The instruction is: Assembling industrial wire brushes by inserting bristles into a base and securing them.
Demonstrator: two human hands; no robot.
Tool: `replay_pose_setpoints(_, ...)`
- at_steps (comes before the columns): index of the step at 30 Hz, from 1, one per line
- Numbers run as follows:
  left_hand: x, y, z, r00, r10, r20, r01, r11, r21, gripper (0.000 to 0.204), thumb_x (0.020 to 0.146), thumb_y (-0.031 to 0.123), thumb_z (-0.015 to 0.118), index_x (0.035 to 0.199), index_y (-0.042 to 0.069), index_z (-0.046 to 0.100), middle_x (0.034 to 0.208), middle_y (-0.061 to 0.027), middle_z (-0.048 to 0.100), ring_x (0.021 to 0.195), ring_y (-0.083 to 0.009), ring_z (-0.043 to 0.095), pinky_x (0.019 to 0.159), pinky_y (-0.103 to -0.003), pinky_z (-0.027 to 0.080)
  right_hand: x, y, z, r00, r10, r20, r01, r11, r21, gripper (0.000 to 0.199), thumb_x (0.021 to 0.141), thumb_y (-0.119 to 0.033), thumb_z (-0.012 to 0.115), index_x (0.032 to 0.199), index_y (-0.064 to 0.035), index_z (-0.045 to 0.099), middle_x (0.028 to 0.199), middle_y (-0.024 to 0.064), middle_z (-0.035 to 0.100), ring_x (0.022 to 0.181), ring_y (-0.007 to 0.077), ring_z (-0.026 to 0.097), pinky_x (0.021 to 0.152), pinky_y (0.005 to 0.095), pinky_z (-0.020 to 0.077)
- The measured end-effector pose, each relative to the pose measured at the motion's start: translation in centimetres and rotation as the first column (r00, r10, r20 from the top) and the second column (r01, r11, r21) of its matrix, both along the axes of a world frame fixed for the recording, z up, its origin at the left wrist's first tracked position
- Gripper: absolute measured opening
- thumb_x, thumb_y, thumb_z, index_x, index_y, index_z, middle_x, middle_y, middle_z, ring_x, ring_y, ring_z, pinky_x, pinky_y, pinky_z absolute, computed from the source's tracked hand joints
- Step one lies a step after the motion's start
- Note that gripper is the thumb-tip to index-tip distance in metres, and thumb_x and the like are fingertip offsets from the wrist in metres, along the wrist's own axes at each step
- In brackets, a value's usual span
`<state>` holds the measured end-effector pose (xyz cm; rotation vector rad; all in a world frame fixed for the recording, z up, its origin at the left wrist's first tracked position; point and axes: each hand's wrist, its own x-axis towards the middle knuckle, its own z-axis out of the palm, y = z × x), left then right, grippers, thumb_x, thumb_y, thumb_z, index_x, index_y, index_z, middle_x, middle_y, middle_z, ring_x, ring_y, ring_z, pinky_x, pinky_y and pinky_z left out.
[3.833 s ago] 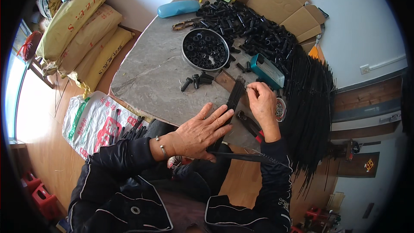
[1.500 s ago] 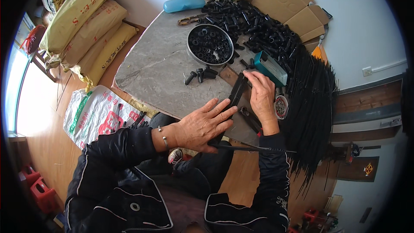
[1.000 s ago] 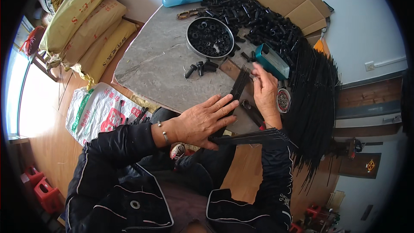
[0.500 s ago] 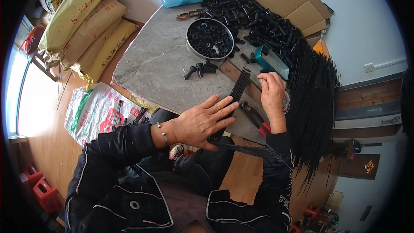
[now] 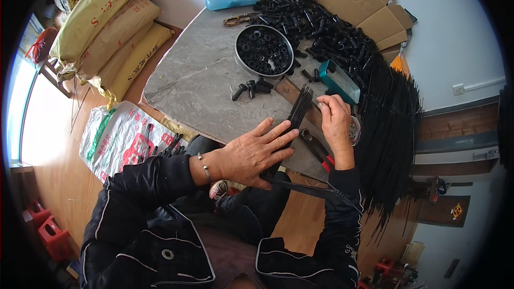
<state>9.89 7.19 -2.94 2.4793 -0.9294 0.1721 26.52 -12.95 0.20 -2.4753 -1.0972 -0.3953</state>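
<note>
My left hand [image 5: 256, 152] lies flat with its fingers spread over a bundle of thin black rods [image 5: 301, 108] at the table's near edge. The rods' far ends fan out slightly past my fingertips. Close to those ends, my right hand [image 5: 336, 120] is closed in a pinch; what it holds, if anything, is too small to make out. A wooden strip [image 5: 288, 90] lies under the rods. Between my hands rest cutting pliers [image 5: 317, 150] with red grips. Behind my right hand stands a small dish [image 5: 354, 130], partly hidden.
A round tin [image 5: 264, 51] of black rings stands beyond the rods, near loose black tubular parts [image 5: 250, 89]. Farther off are a heap of similar parts [image 5: 332, 35], a teal box [image 5: 339, 82] and a blue case [image 5: 231, 0]. Long black rods [image 5: 388, 134] overhang the right edge.
My right hand has shifted slightly left, closer to the rods' ends. The left hand stays spread over the bundle. The whole view has moved a little.
</note>
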Motion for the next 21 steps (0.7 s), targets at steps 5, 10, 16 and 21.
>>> replay_pose_setpoints(5,0.0,0.1,-0.1,1.000,0.003,0.005,-0.003,1.000,0.009,0.090,0.065,0.060,0.074,0.135,0.009,0.048,0.155,-0.0181,0.022,0.145,-0.0343,0.016,0.116,-0.054,0.015,-0.5,0.3,-0.3,0.998,-0.049,-0.032,0.049,0.999,-0.003,0.009,0.088,-0.008,0.056,0.094,-0.0055,0.062,0.089,0.0096,0.062,0.086,0.0308,0.059,0.077,0.0387,0.0432)
replay_pose_setpoints(10,0.0,0.1,-0.2,1.000,0.007,0.024,-0.007,1.000,0.006,0.089,0.066,0.061,0.072,0.135,0.009,0.048,0.155,-0.0182,0.022,0.145,-0.0332,0.017,0.116,-0.053,0.014,-0.3,0.0,-0.4,0.997,-0.067,-0.043,0.068,0.997,0.025,0.009,0.088,-0.007,0.056,0.093,-0.0054,0.062,0.089,0.0096,0.061,0.087,0.0305,0.059,0.077,0.0384,0.0430)
replay_pose_setpoints(16,0.0,0.1,-0.2,0.999,0.005,0.032,-0.005,1.000,0.002,0.087,0.068,0.060,0.071,0.135,0.009,0.049,0.154,-0.0187,0.023,0.145,-0.0328,0.017,0.116,-0.051,0.016,0.5,-0.2,-0.7,0.997,-0.004,0.075,0.002,1.000,0.026,0.010,0.083,-0.005,0.060,0.093,-0.0079,0.064,0.086,0.0062,0.060,0.084,0.0270,0.058,0.078,0.0374,0.0407)
replay_pose_setpoints(21,0.0,0.3,-0.2,0.999,0.008,0.037,-0.008,1.000,0.006,0.086,0.068,0.059,0.072,0.134,0.009,0.051,0.154,-0.0186,0.024,0.145,-0.0324,0.017,0.116,-0.050,0.016,0.3,0.3,-0.2,0.999,0.028,0.042,-0.028,1.000,0.005,0.019,0.081,-0.003,0.062,0.099,-0.0089,0.065,0.086,0.0057,0.060,0.084,0.0267,0.057,0.079,0.0376,0.0411)
